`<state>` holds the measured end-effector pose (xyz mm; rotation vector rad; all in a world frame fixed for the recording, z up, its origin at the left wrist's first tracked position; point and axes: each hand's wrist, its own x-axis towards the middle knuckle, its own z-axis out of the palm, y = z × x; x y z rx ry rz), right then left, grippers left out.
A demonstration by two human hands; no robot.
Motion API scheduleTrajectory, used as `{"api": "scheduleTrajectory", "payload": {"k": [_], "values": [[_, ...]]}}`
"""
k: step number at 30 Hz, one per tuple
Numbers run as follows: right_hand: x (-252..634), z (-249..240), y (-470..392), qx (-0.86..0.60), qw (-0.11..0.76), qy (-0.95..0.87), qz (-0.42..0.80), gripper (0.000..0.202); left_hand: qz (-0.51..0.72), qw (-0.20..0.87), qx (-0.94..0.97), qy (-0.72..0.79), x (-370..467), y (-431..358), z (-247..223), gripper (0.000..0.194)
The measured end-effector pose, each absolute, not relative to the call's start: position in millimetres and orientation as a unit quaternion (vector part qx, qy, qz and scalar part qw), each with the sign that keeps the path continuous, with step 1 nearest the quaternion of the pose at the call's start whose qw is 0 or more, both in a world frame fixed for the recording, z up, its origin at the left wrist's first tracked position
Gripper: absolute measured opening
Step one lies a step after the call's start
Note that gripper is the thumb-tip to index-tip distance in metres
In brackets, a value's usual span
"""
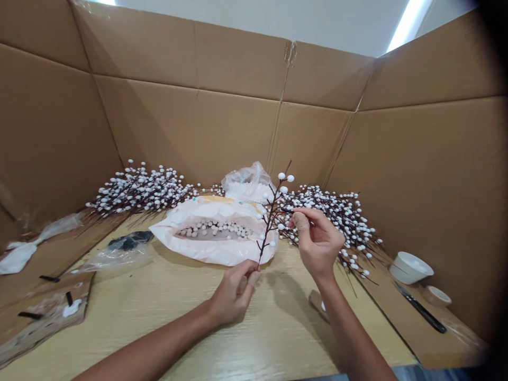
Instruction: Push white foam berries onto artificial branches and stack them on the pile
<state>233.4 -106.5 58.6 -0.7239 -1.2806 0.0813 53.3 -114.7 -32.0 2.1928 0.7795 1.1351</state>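
My left hand (234,293) is closed in a pinch around the bottom of a dark brown artificial berry branch (269,222), which stands nearly upright. White balls sit on several of its twigs, mostly near the top; other twigs are bare. To the right of the stem, my right hand (322,243) is closed on a small black stick (286,210) whose tip points at the branch. Tan wrapping covers its thumb. Behind the branch lies an open white plastic bag (214,256) with many loose white balls (214,228) inside.
Piles of berry branches lie at the left (138,188) and right (333,211). A clear bag (250,182) of white material stands behind. At right are a white bowl (410,268), a tape roll (437,296) and black-handled scissors (423,309). Black sticks (30,315) lie left. Cardboard walls (230,121) surround the table.
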Motion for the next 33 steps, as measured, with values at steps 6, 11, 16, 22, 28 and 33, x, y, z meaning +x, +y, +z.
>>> {"api": "scheduleTrajectory", "payload": {"k": [6, 11, 16, 22, 28, 33], "values": [[233.6, 59.2, -106.7, -0.331, 0.747, -0.576, 0.036, 0.009, 0.426, 0.277, 0.812, 0.286, 53.5, -115.9, -30.9, 0.011], [233.6, 60.0, -106.3, -0.331, 0.749, -0.573, 0.036, 0.008, 0.428, 0.306, 0.799, 0.293, 52.8, -115.3, -31.9, 0.012], [232.7, 62.8, -106.0, -0.329, 0.772, -0.538, 0.079, 0.013, 0.438, 0.329, 0.779, 0.305, 51.6, -115.8, -32.2, 0.014], [252.2, 57.4, -119.5, -0.332, 0.749, -0.531, 0.216, 0.014, 0.436, 0.317, 0.774, 0.331, 49.3, -113.4, -26.2, 0.02], [320.8, 46.0, -148.0, -0.37, 0.688, -0.553, 0.291, 0.015, 0.426, 0.324, 0.77, 0.348, 49.5, -113.3, -22.2, 0.019], [371.6, 16.2, -180.2, -0.489, 0.591, -0.576, 0.281, 0.02, 0.428, 0.312, 0.767, 0.362, 53.9, -109.1, -20.1, 0.016]]}}
